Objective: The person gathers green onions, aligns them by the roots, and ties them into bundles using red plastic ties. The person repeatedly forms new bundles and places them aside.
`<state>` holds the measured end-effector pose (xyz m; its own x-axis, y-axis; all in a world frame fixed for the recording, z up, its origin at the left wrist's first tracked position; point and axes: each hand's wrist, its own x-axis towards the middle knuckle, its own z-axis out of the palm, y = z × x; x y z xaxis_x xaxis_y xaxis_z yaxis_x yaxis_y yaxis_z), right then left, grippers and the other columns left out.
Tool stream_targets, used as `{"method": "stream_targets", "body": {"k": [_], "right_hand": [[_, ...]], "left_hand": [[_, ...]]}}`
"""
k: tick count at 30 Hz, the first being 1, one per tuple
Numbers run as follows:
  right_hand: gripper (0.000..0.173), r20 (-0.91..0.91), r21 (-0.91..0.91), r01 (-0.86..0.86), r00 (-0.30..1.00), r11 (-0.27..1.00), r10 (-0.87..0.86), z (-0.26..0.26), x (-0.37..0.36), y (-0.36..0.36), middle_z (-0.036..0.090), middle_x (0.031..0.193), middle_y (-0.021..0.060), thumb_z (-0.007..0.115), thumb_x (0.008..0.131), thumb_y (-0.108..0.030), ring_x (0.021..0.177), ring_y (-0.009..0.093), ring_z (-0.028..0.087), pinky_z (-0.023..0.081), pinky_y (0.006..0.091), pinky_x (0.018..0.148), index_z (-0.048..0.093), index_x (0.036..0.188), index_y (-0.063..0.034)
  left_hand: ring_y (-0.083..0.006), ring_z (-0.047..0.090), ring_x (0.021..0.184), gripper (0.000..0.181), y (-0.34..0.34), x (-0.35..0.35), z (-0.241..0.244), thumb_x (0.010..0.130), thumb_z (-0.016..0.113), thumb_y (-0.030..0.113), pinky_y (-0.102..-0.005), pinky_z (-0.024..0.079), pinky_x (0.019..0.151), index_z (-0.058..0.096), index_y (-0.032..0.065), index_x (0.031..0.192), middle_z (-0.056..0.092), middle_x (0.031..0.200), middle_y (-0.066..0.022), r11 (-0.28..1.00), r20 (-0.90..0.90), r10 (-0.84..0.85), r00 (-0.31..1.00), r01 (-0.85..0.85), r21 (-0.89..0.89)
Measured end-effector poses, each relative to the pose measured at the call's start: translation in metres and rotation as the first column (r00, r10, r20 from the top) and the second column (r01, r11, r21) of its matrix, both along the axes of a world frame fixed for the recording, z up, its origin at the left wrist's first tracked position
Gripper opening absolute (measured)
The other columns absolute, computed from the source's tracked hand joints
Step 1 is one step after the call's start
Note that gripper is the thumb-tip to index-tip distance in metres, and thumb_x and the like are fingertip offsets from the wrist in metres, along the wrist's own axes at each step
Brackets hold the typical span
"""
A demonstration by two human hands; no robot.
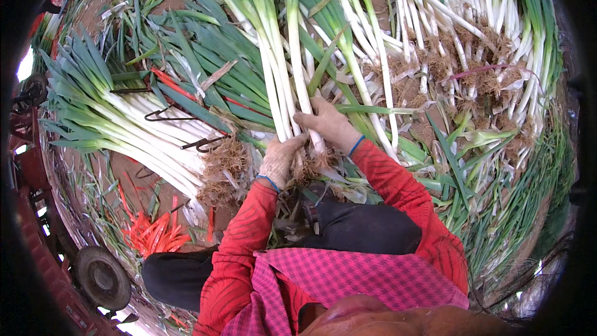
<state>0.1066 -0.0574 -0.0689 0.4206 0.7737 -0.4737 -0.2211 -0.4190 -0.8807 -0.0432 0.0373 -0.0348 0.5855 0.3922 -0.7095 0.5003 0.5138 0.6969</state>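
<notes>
My left hand [280, 161], in a pale knit work glove, is closed around the lower white stalks of a few long green onions [274, 88]. My gloved right hand [329, 121] grips a thicker green onion stalk [298, 56] beside them, just above its roots. Brown roots [305, 165] hang below both hands, and the green leaves point away from me. To the left, a bundle of green onions [158, 135] lies in a dark metal wire frame [200, 143], its roots towards my left hand.
More green onions [419, 23] lie heaped at the upper right, roots towards me. Red plastic strips [156, 233] are piled at the lower left. Loose leaves [522, 205] cover the soil at right. A wheel [102, 277] and red metal machinery [35, 186] stand along the left edge.
</notes>
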Motion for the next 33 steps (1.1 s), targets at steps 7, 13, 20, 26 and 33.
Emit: {"method": "stream_targets", "body": {"k": [7, 13, 20, 26, 33], "right_hand": [[0.062, -0.323, 0.134, 0.058, 0.946, 0.989, -0.012, 0.014, 0.007, 0.016, 0.065, 0.116, 0.0139, 0.075, 0.086, -0.028, 0.098, 0.020, 0.065, 0.053, 0.0326, 0.090, 0.054, 0.134, 0.0053], [0.061, -0.227, 0.124, 0.075, 0.973, 0.989, -0.046, 0.021, 0.004, 0.025, 0.067, 0.108, 0.0112, 0.076, 0.082, -0.023, 0.093, 0.018, 0.065, 0.053, 0.0317, 0.086, 0.054, 0.131, 0.0065], [0.066, -0.300, 0.200, 0.043, 0.954, 0.979, 0.019, 0.026, 0.006, 0.017, 0.064, 0.121, 0.0123, 0.077, 0.079, -0.021, 0.111, 0.020, 0.061, 0.051, 0.0350, 0.095, 0.053, 0.136, 0.0015], [0.049, -0.098, 0.042, -0.051, 0.994, 0.998, 0.055, 0.029, 0.026, 0.005, 0.070, 0.100, 0.0112, 0.077, 0.074, -0.016, 0.086, 0.020, 0.067, 0.054, 0.0336, 0.080, 0.062, 0.117, 0.0032], [0.050, -0.009, 0.162, -0.071, 0.997, 0.984, 0.074, 0.062, 0.009, 0.022, 0.071, 0.105, 0.0121, 0.076, 0.080, -0.021, 0.094, 0.021, 0.068, 0.053, 0.0339, 0.087, 0.063, 0.122, 0.0034]], "left_hand": [[-0.0141, 0.066, 0.077, 0.031, 0.001, 0.001, 0.024, 0.095, 0.064, 0.024, -0.0282, 0.053, 0.067, 0.066, -0.0012, 0.112, 0.070, 0.094, -0.0064, 0.981, 0.132, -0.156, 0.979, 0.169, -0.091], [-0.0136, 0.066, 0.074, 0.033, -0.002, -0.008, 0.014, 0.100, 0.059, 0.029, -0.0249, 0.051, 0.062, 0.061, 0.0005, 0.117, 0.068, 0.093, -0.0062, 0.994, 0.167, -0.068, 0.984, 0.081, -0.072], [-0.0221, 0.066, 0.093, 0.051, -0.002, -0.003, 0.033, 0.100, 0.056, 0.042, -0.0369, 0.052, 0.083, 0.063, -0.0027, 0.123, 0.071, 0.104, -0.0119, 0.877, 0.069, -0.357, 0.932, 0.309, 0.367], [-0.0222, 0.064, 0.087, 0.052, 0.008, -0.013, 0.014, 0.101, 0.055, 0.044, -0.0351, 0.052, 0.081, 0.061, -0.0027, 0.123, 0.070, 0.099, -0.0107, 0.987, -0.073, -0.156, 0.985, 0.159, 0.030], [-0.0218, 0.064, 0.107, 0.064, -0.006, -0.008, 0.010, 0.103, 0.047, 0.056, -0.0400, 0.057, 0.085, 0.046, 0.0063, 0.144, 0.062, 0.126, -0.0100, 0.820, 0.290, 0.369, 0.883, -0.163, -0.549]]}}
